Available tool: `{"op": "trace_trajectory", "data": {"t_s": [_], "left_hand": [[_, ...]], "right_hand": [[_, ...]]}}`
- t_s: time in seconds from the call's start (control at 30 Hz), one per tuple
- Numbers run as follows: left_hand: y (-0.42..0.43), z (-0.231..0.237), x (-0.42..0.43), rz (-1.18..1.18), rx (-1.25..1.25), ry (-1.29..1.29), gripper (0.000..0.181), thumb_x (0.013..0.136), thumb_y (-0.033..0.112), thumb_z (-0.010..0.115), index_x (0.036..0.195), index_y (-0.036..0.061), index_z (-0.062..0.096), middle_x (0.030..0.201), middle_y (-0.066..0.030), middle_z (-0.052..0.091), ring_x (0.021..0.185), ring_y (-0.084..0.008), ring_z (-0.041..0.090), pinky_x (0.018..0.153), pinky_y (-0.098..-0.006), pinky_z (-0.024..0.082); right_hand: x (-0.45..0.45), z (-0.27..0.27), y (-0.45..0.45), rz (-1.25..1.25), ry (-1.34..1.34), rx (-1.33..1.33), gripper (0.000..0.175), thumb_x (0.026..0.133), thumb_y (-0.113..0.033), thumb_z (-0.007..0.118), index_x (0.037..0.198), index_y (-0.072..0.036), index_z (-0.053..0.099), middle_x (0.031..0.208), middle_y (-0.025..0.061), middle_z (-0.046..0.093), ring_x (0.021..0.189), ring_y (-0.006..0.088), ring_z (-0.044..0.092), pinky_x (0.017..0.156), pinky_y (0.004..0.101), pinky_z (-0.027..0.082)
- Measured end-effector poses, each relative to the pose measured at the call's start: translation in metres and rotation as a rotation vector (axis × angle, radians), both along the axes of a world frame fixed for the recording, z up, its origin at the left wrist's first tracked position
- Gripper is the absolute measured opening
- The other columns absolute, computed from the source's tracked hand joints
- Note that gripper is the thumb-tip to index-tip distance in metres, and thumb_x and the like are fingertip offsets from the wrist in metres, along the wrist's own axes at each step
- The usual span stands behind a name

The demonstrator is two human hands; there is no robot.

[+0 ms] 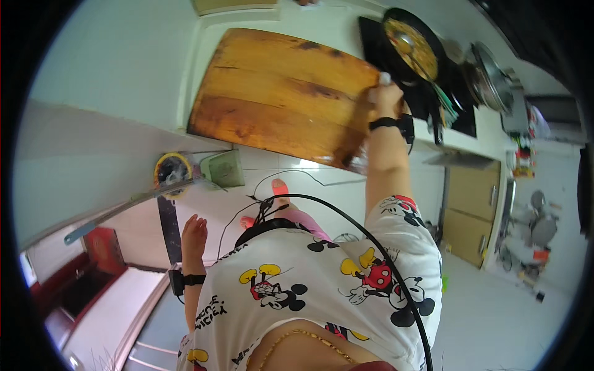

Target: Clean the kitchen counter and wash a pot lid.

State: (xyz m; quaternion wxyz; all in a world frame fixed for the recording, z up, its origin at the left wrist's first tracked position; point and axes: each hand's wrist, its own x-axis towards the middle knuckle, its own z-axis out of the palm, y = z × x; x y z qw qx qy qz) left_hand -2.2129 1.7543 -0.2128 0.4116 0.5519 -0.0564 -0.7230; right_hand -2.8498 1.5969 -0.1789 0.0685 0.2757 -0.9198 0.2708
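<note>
A large wooden cutting board (283,92) lies on the pale countertop, its near edge jutting past the counter's front. My right hand (389,99) is curled at the board's right end, beside the stove. A small white thing (384,79) pokes out at the top of this fist; what it is I cannot make out. Low on my left side, my left hand (194,232) hangs in the air away from the counter, fingers extended and nothing in it. Both wrists wear black straps.
On the black cooktop (369,37) sits a wok (390,28) of yellowish food with a ladle in it. A lidded pot (487,79) stands beyond. Below the counter are a green bin (223,169) and a yellow-rimmed bucket (172,169). A black cable (343,211) loops before my body.
</note>
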Motion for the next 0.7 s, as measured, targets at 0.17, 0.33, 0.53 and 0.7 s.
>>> {"op": "trace_trajectory", "data": {"t_s": [0.17, 0.33, 0.53, 0.7], "left_hand": [[0.010, 0.008, -0.028, 0.060, 0.000, -0.026, 0.027, 0.081, 0.011, 0.054, 0.107, 0.0038, 0.049, 0.087, -0.0064, 0.055, 0.087, -0.0183, 0.055, 0.071, -0.0232, 0.045], [0.025, 0.023, -0.037, 0.154, 0.058, -0.083, 0.025, 0.082, 0.010, 0.053, 0.106, 0.0045, 0.049, 0.087, -0.0057, 0.055, 0.086, -0.0179, 0.055, 0.071, -0.0233, 0.045], [0.029, 0.026, -0.034, 0.168, 0.030, -0.073, 0.027, 0.080, 0.009, 0.053, 0.106, 0.0036, 0.048, 0.087, -0.0055, 0.054, 0.086, -0.0172, 0.055, 0.072, -0.0234, 0.044], [0.040, 0.019, -0.014, 0.132, -0.012, -0.046, 0.024, 0.081, 0.011, 0.053, 0.104, 0.0063, 0.050, 0.086, -0.0044, 0.057, 0.086, -0.0161, 0.056, 0.074, -0.0244, 0.044]], "right_hand": [[0.009, -0.002, -0.064, 0.228, 0.032, 0.079, 0.016, 0.068, -0.009, 0.056, 0.074, 0.005, 0.061, 0.074, 0.0232, 0.059, 0.074, 0.0348, 0.056, 0.070, 0.0404, 0.045], [0.095, -0.023, -0.150, 0.571, -0.286, 0.065, 0.018, 0.071, -0.009, 0.052, 0.084, -0.002, 0.062, 0.078, 0.0218, 0.059, 0.081, 0.0355, 0.056, 0.072, 0.0403, 0.046], [0.329, -0.017, -0.088, 1.411, -0.129, 0.027, 0.014, 0.065, -0.003, 0.053, 0.076, -0.002, 0.061, 0.082, 0.0207, 0.055, 0.078, 0.0357, 0.054, 0.070, 0.0417, 0.044], [0.366, 0.016, 0.005, 1.482, -0.154, -0.264, 0.012, 0.062, 0.000, 0.052, 0.072, -0.001, 0.058, 0.070, 0.0171, 0.049, 0.077, 0.0330, 0.049, 0.066, 0.0405, 0.041]]}}
